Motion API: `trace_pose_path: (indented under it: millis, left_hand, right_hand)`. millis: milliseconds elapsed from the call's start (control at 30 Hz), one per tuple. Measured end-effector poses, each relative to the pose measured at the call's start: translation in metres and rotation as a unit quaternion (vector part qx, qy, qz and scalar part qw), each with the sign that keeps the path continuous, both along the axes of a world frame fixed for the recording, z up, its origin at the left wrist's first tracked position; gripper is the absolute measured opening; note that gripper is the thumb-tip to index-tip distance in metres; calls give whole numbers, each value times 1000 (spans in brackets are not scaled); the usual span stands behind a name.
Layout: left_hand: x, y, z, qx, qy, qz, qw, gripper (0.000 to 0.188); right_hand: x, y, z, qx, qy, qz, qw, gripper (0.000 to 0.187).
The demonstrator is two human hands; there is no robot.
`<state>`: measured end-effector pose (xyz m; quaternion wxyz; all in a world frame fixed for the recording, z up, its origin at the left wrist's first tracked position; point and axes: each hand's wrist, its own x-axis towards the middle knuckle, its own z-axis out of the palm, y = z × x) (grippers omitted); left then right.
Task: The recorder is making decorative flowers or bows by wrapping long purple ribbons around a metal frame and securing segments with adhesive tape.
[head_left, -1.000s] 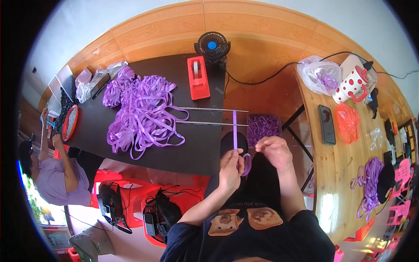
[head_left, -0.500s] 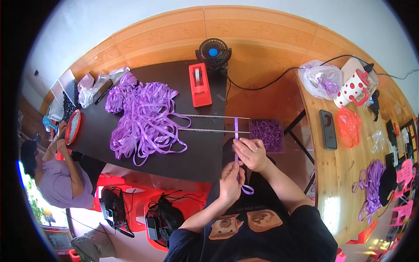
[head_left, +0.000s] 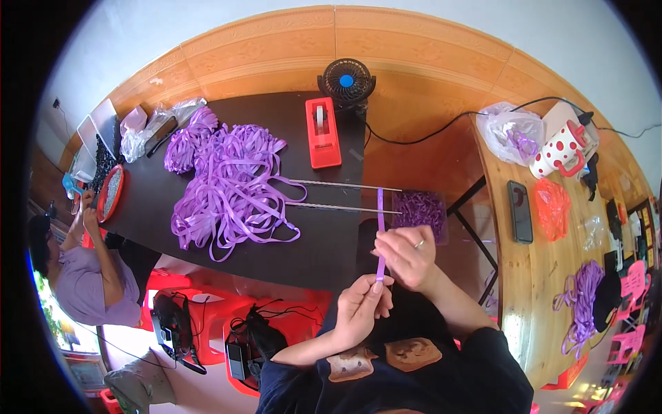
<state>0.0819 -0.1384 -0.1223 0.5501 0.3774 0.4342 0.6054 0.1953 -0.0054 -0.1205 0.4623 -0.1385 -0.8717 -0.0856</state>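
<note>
A narrow purple ribbon hangs over two thin twisted metal rods that jut out past the right edge of the dark table. My left hand pinches this ribbon low down, near my chest. Just above and to the right, the bent fingers of my right hand, a ring on one of them, close around the same strip. Between the two hands the ribbon looks taut. A big heap of purple ribbon loops lies on the table around the rods' left ends.
Beyond the heap stand a red tape dispenser and a small black fan. A clear bin of purple pieces sits below the rods. The wooden table at right carries a phone. Another person works at far left.
My left hand has slid down, away from the rods, and the ribbon loop that hung beneath it no longer shows. My right hand has shifted slightly down and right, its fingers more spread.
</note>
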Motion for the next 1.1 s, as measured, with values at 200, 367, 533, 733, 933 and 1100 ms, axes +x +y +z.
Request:
trace_pose_path:
  millis: [200, 367, 533, 733, 933, 1100]
  left_hand:
    - [-21, 13, 36, 374, 80, -78, 921, 29]
    - [12, 37, -46, 34, 45, -97, 994, 27]
    - [15, 73, -91, -39, 35, 7, 999, 24]
    - [14, 123, -112, 40, 15, 124, 991, 28]
    - [23, 169, -99, 149, 130, 279, 940, 34]
    - [13, 191, -114, 221, 139, 299, 918, 31]
  right_hand:
    - [-11, 74, 46, -268, 61, 86, 958, 11]
    - [-28, 157, 11, -608, 85, 153, 775, 11]
    - [-42, 164, -1, -692, 115, 137, 699, 13]
    - [-46, 168, -40, -785, 146, 79, 597, 12]
    - [-35, 160, -91, -817, 200, 86, 534, 14]
    - [-33, 130, -92, -848, 194, 22, 493, 16]
